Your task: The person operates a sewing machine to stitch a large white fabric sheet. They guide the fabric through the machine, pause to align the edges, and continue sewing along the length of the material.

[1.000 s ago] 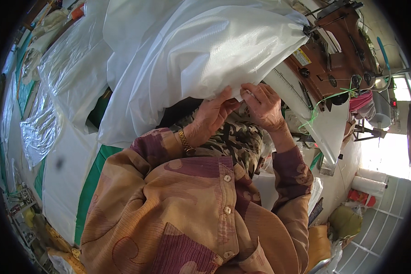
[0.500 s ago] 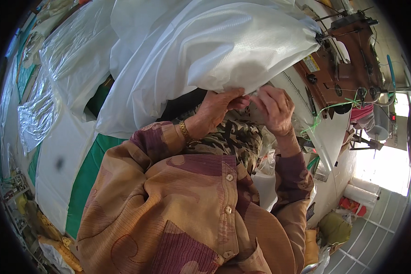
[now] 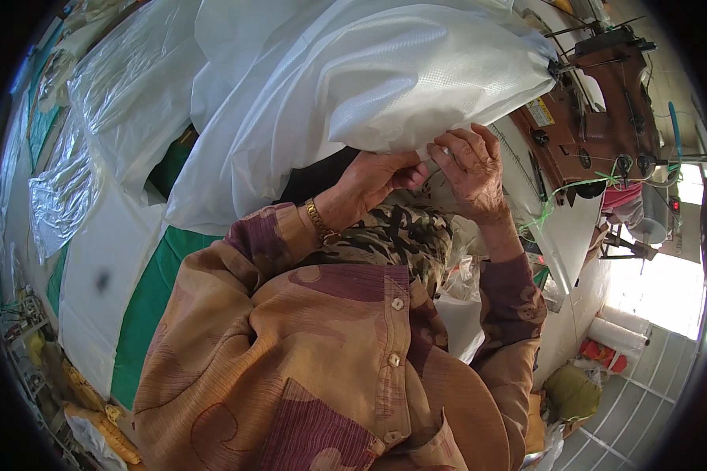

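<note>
A large sheet of translucent white plastic [image 3: 401, 74] lies bunched in front of me, and its far right end runs up to the needle side of a brown sewing machine [image 3: 605, 102]. My left hand [image 3: 369, 180], with a gold watch at the wrist, pinches the sheet's near edge between thumb and fingers. Close beside it, my right hand [image 3: 473, 169] has its thumb and fingertips closed at the same edge. Its fingers are bent and the back of the hand faces up. Whatever small bit lies between the right fingertips is hard to make out.
Clear plastic film [image 3: 133, 94] and a green sheet [image 3: 165, 306] spread out at the left. Green string [image 3: 554, 196] hangs by the machine. White rolls [image 3: 620, 334] and an olive sack [image 3: 573, 392] stand on the floor at the right.
My right hand has turned and shifted slightly up and its fingers have risen, while its fingertips stay by the edge. The left hand keeps its pinch almost in place.
</note>
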`<action>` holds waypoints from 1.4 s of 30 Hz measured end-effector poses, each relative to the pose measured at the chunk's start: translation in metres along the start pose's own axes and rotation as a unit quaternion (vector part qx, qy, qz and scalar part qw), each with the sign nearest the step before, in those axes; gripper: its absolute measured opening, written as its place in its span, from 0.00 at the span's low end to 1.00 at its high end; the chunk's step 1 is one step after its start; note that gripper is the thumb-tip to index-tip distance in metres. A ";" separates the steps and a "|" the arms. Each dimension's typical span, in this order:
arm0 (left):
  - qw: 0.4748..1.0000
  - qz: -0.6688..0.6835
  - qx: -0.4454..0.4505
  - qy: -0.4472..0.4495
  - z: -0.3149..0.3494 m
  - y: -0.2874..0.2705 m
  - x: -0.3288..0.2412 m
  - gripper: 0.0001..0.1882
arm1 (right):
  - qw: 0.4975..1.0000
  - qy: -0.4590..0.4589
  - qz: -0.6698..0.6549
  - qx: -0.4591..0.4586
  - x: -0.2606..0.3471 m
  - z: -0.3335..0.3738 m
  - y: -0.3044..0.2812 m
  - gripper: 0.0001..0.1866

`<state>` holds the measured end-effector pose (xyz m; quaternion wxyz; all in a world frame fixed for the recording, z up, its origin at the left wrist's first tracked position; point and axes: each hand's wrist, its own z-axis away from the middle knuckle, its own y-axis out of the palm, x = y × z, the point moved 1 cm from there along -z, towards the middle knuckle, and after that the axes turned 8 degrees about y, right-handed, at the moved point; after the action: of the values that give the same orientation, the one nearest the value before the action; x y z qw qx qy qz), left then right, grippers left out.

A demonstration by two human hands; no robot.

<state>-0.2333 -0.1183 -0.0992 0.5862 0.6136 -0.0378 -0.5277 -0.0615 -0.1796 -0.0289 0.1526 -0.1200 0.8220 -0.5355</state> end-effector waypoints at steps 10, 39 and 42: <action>0.991 0.066 0.103 -0.061 -0.002 -0.003 -0.001 0.12 | 0.998 -0.019 -0.004 -0.056 0.000 0.012 0.007 0.19; 0.937 -0.235 0.045 0.254 0.009 0.009 0.012 0.11 | 0.991 -0.013 0.066 -0.113 0.011 0.016 0.004 0.15; 0.876 -0.338 0.071 0.336 0.004 0.001 0.020 0.08 | 0.995 -0.019 0.053 -0.081 0.010 0.008 -0.004 0.16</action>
<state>-0.2265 -0.1343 -0.1098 0.3047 0.7691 0.3338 -0.4519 -0.0677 -0.1914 -0.0299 0.1864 -0.0987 0.8649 -0.4555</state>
